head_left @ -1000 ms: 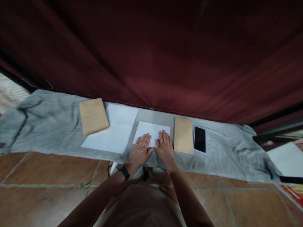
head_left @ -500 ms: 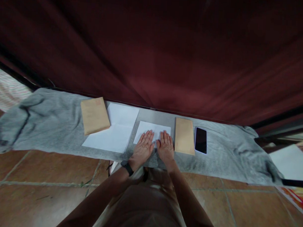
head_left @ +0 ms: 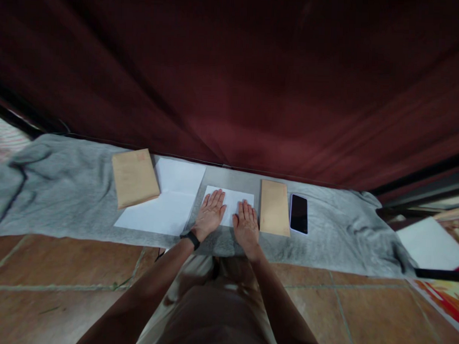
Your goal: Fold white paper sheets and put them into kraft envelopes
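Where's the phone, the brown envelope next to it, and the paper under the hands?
Phone (head_left: 299, 214), head view: middle of its dark screen.
Brown envelope (head_left: 275, 208), head view: its flat middle.
Paper (head_left: 231, 202), head view: uncovered white middle.

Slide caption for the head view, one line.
Left hand and right hand palm-down on the smaller white paper; to its right, a brown envelope and a phone on grey cloth.

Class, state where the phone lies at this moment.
In the head view, the phone lies on the grey cloth, right of centre, just to the right of a brown envelope.
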`<state>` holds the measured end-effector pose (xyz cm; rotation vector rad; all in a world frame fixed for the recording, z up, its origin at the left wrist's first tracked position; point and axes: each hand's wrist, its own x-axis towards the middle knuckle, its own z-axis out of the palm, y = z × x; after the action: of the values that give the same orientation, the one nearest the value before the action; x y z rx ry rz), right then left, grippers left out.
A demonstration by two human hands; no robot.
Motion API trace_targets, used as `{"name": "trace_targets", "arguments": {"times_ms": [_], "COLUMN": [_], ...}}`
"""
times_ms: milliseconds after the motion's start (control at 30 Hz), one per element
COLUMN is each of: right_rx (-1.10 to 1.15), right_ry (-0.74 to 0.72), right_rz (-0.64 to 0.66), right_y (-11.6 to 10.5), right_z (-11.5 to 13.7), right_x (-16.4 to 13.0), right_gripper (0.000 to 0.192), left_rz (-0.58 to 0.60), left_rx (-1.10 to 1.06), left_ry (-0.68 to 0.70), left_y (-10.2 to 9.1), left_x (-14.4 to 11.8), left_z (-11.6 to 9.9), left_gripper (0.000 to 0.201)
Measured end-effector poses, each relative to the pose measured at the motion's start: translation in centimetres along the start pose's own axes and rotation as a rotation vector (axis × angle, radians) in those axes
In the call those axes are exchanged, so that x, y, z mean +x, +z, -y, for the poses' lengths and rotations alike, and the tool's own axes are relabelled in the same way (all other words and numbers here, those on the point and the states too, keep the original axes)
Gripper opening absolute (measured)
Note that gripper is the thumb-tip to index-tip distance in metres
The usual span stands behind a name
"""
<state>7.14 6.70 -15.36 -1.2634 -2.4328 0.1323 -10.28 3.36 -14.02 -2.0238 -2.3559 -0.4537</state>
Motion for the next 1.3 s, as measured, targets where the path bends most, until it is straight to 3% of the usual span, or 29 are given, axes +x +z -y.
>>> {"name": "trace_targets", "arguments": {"times_ms": [233,467,833,1100,1167,1300], "right_rx": [0.048,0.047,-0.006,-0.023,-0.019,-0.013], "right_ry": [0.048,-0.025,0.023,0.038,0.042,0.044], "right_rz": [-0.020,0.074,-0.053,-0.072,-0.069,-0.039], "right_y": [0.7,1.8,1.6,1.4,1.3,1.2], "right_z": [0.7,2.2,0.1,0.2,0.2,0.1], "right_x": [1.4,3.8,2.0,1.4,1.4,1.4], "right_gripper": [0.053,0.050,0.058,0.059,0.059,0.059], "left_rz": [0.003,0.006,-0.048,-0.075,-0.070,0.009], "left_rx": [0.023,0.034,0.002,-0.006,-0.004,-0.053], "left_ry": [-0.031,-0.021,-0.107,-0.239,-0.198,0.030], "left_y": [-0.3,-0.3,0.0,-0.5,-0.7,-0.5], "left_x": [-0.3,-0.2,-0.4,-0.5,-0.5,-0.3], "left_z": [0.7,0.7,0.7,-0.1,-1.0,-3.0], "left_gripper": [0.060,0.058,0.062,0.062,0.062,0.057]}}
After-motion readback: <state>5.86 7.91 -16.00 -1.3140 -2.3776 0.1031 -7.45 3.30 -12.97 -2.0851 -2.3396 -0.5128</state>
